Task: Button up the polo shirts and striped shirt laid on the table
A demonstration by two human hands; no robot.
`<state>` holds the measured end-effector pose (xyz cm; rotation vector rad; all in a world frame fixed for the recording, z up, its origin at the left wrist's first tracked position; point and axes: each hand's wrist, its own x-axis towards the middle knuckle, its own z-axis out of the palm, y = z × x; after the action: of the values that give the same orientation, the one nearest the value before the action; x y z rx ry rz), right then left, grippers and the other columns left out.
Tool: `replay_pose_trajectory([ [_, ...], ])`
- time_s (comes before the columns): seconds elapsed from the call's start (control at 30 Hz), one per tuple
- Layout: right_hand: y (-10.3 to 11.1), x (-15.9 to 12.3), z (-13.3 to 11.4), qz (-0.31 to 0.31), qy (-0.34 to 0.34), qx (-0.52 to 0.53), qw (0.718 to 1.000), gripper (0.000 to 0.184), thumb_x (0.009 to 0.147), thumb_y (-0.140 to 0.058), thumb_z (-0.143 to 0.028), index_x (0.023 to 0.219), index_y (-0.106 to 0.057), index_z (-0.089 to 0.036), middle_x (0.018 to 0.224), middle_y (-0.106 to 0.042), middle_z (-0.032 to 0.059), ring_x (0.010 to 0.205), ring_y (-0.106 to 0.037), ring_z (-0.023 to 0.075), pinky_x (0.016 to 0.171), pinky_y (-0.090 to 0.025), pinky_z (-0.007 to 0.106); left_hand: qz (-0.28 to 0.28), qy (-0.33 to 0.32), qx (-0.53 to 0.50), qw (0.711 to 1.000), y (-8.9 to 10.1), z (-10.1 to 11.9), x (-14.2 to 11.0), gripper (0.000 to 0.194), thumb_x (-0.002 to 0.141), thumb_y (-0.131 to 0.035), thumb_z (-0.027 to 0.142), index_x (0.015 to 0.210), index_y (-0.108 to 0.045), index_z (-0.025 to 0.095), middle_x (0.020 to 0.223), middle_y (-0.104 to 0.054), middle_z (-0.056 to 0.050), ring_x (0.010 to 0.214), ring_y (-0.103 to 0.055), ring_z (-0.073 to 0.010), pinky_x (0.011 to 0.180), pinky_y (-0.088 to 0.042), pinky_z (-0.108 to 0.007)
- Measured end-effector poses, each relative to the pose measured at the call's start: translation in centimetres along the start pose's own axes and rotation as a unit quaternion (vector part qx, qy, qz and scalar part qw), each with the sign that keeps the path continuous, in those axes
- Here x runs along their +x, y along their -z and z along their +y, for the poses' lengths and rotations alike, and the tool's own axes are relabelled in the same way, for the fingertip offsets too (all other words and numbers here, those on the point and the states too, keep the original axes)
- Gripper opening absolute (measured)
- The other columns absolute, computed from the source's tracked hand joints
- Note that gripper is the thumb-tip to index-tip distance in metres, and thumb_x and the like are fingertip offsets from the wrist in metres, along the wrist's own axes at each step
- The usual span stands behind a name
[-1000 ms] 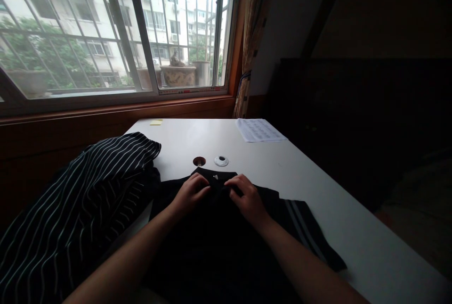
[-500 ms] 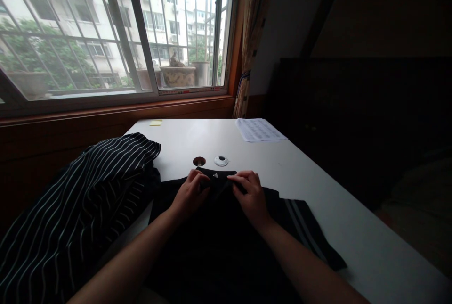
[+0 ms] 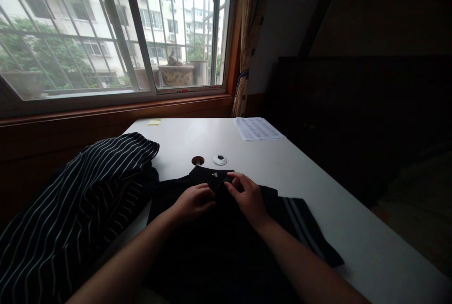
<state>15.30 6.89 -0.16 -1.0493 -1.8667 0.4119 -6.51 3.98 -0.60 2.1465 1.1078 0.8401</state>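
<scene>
A dark collared shirt (image 3: 215,242) lies spread on the white table, with two grey stripes on its right-hand sleeve. Its collar (image 3: 203,176) points away from me, and a small pale label shows inside the neck. My left hand (image 3: 195,201) is closed at the collar's lower left edge, fingers curled together on the cloth. At the collar's right side, my right hand (image 3: 246,196) pinches the fabric between thumb and fingers. The exact grip of the left fingertips is partly hidden.
A black-and-white striped garment (image 3: 88,191) is heaped on the left. Printed sheets (image 3: 259,128) and a yellow sticky note (image 3: 154,122) lie at the far end of the table (image 3: 303,167). Beyond the collar are a round hole (image 3: 198,160) and a white ring-shaped cover (image 3: 219,160).
My left hand has drawn down toward me from the collar's top edge, uncovering the collar's left side. My right hand stays at the right side, having shifted only slightly.
</scene>
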Motion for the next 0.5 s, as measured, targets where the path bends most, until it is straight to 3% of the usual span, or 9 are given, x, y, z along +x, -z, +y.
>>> replay_pose_trajectory([
  [0.2,-0.2,-0.1,0.0,-0.017,0.021,0.077,0.997,0.026,0.087,-0.063,-0.019,0.112,-0.059,-0.027,0.099,-0.064,0.0025,0.088,-0.064,0.0195,0.085,-0.054,0.038,-0.031,0.055,-0.088,0.994,1.0,-0.3,0.3,0.029,0.086,-0.066,0.043,0.083,-0.068,0.014,0.084,-0.061,-0.004,0.079,-0.056,-0.0184,0.071,-0.045,-0.028],
  [0.37,-0.1,-0.5,-0.5,0.0,0.063,0.087,0.994,0.015,0.085,-0.062,-0.017,0.097,-0.057,-0.025,0.099,-0.053,0.0038,0.084,-0.059,0.0179,0.077,-0.055,0.035,-0.051,0.103,-0.137,0.984,1.6,-0.2,0.3,0.035,0.084,-0.065,0.049,0.086,-0.066,0.014,0.082,-0.06,-0.002,0.078,-0.055,-0.0176,0.068,-0.043,-0.025],
  [0.5,0.2,-1.0,-1.1,-0.069,0.108,0.062,0.99,0.008,0.086,-0.063,-0.02,0.091,-0.06,-0.025,0.094,-0.051,0.0034,0.079,-0.055,0.017,0.07,-0.053,0.032,-0.068,0.136,-0.173,0.973,1.8,-0.4,0.2,0.037,0.082,-0.067,0.052,0.087,-0.066,0.014,0.078,-0.056,0.0,0.075,-0.051,-0.0162,0.065,-0.04,-0.024],
])
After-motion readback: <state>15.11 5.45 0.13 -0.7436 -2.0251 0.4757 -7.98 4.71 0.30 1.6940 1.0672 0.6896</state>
